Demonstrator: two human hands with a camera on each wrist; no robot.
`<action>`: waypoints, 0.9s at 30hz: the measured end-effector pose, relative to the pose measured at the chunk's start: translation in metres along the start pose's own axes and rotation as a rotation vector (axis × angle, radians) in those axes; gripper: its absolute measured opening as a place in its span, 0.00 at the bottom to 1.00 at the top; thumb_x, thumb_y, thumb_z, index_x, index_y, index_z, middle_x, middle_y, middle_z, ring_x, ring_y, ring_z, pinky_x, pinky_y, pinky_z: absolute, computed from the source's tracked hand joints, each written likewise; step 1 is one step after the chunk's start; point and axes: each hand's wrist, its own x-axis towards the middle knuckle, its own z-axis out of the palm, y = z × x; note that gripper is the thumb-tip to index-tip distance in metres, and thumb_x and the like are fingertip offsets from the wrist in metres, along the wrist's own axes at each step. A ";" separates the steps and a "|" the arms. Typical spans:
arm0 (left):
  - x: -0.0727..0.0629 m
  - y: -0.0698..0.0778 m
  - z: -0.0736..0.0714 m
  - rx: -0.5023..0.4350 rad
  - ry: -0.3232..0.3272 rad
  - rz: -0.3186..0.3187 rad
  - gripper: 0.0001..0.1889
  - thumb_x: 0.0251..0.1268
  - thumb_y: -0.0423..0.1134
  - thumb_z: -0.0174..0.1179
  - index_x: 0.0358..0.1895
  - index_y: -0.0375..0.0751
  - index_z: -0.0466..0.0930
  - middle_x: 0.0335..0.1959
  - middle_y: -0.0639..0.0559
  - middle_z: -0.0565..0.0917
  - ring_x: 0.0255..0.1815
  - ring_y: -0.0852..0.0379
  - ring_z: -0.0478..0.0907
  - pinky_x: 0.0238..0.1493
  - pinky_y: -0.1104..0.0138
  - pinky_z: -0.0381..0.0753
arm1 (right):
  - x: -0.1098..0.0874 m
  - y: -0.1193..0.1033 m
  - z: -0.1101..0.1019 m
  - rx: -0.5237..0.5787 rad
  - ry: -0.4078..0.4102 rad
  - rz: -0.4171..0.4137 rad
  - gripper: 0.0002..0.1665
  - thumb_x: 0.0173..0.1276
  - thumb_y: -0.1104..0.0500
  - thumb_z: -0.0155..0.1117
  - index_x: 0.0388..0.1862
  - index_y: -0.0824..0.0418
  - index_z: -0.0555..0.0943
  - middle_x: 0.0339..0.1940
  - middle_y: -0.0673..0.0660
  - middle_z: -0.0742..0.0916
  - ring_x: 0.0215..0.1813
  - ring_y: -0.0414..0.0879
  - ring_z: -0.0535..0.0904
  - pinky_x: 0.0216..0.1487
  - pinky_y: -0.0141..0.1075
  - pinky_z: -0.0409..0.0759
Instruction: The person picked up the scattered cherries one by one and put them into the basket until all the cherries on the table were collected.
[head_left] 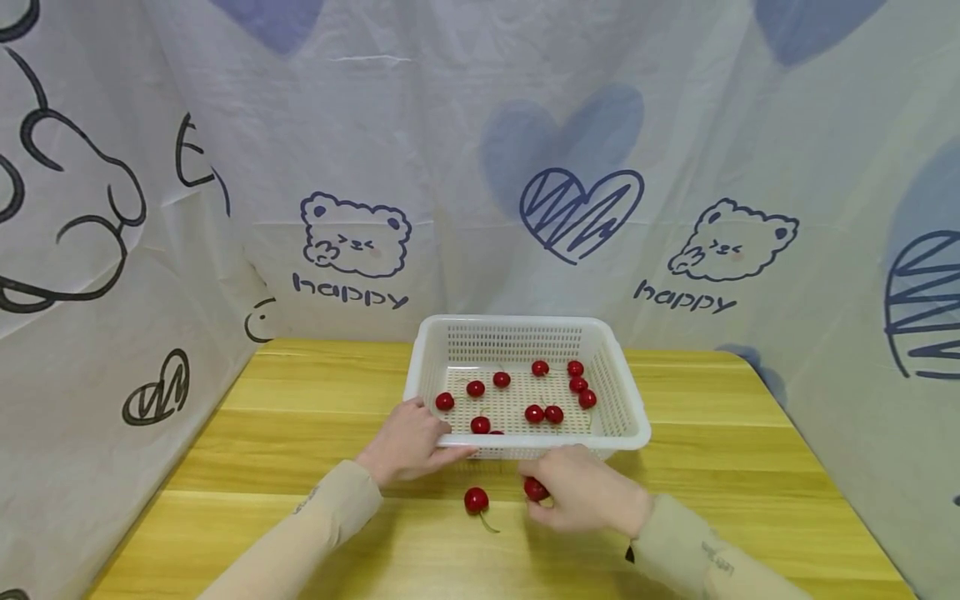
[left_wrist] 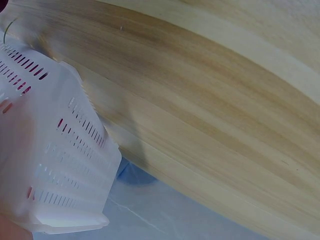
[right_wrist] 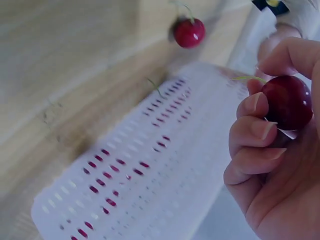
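A white slotted plastic basket point(head_left: 498, 445) stands on the table, with several red cherries point(head_left: 540, 367) scattered over its bottom. My left hand point(head_left: 408, 442) grips the basket's near left corner, fingers over the rim and thumb along the front wall. In the left wrist view only a sliver of that hand shows. Just in front of the basket, my right hand point(head_left: 585, 492) holds a dark red cherry point(right_wrist: 287, 102) between curled fingers and thumb; its green stem shows in the right wrist view. Another cherry point(head_left: 476, 500) with a stem lies on the table between the two hands.
The yellow wood-grain table point(head_left: 315, 392) reaches back to a pale curtain point(head_left: 465, 250) printed with hearts and bears. More curtain hangs along the left and right sides. Table surface extends on both sides of the basket.
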 end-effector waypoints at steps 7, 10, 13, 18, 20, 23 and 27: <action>0.000 -0.001 0.001 -0.025 0.003 0.002 0.27 0.67 0.67 0.56 0.29 0.49 0.89 0.37 0.55 0.92 0.39 0.57 0.86 0.43 0.61 0.82 | 0.004 0.013 -0.018 0.058 0.090 0.024 0.10 0.60 0.58 0.66 0.26 0.49 0.74 0.17 0.39 0.70 0.20 0.30 0.62 0.22 0.25 0.63; 0.000 0.000 -0.001 -0.028 -0.008 -0.002 0.26 0.67 0.67 0.57 0.29 0.49 0.89 0.37 0.55 0.92 0.40 0.57 0.86 0.44 0.61 0.83 | 0.006 0.020 -0.023 0.075 0.116 0.043 0.07 0.60 0.59 0.67 0.29 0.50 0.76 0.18 0.40 0.72 0.22 0.30 0.64 0.24 0.25 0.66; 0.001 -0.001 0.001 -0.032 -0.012 -0.001 0.28 0.68 0.68 0.55 0.30 0.49 0.89 0.38 0.54 0.92 0.40 0.56 0.86 0.44 0.60 0.82 | 0.008 0.027 -0.028 0.084 0.150 0.052 0.04 0.60 0.60 0.67 0.33 0.53 0.79 0.21 0.41 0.76 0.25 0.32 0.67 0.28 0.26 0.69; 0.002 -0.002 0.002 -0.029 -0.006 0.003 0.29 0.68 0.70 0.53 0.30 0.49 0.89 0.38 0.53 0.92 0.41 0.56 0.86 0.43 0.60 0.82 | 0.010 0.040 -0.033 0.096 0.218 0.050 0.05 0.61 0.63 0.67 0.36 0.58 0.82 0.27 0.45 0.83 0.29 0.35 0.71 0.34 0.28 0.73; 0.001 -0.002 0.001 -0.024 -0.007 0.003 0.29 0.68 0.69 0.53 0.29 0.50 0.89 0.37 0.55 0.92 0.40 0.56 0.86 0.43 0.60 0.82 | 0.011 0.046 -0.033 0.092 0.230 0.051 0.05 0.60 0.64 0.67 0.35 0.58 0.81 0.28 0.46 0.83 0.29 0.35 0.71 0.34 0.28 0.74; 0.001 -0.001 0.000 -0.017 -0.008 0.002 0.28 0.68 0.69 0.53 0.28 0.50 0.89 0.36 0.56 0.92 0.39 0.57 0.85 0.43 0.61 0.82 | 0.011 0.054 -0.034 0.073 0.236 0.069 0.05 0.60 0.64 0.67 0.34 0.57 0.81 0.28 0.45 0.82 0.30 0.35 0.72 0.35 0.29 0.74; 0.001 -0.001 0.000 -0.010 -0.006 0.001 0.29 0.68 0.69 0.52 0.26 0.50 0.88 0.34 0.57 0.91 0.37 0.58 0.84 0.42 0.61 0.81 | 0.012 0.065 -0.033 0.063 0.263 0.114 0.07 0.60 0.64 0.69 0.36 0.57 0.81 0.32 0.47 0.84 0.33 0.37 0.74 0.38 0.31 0.77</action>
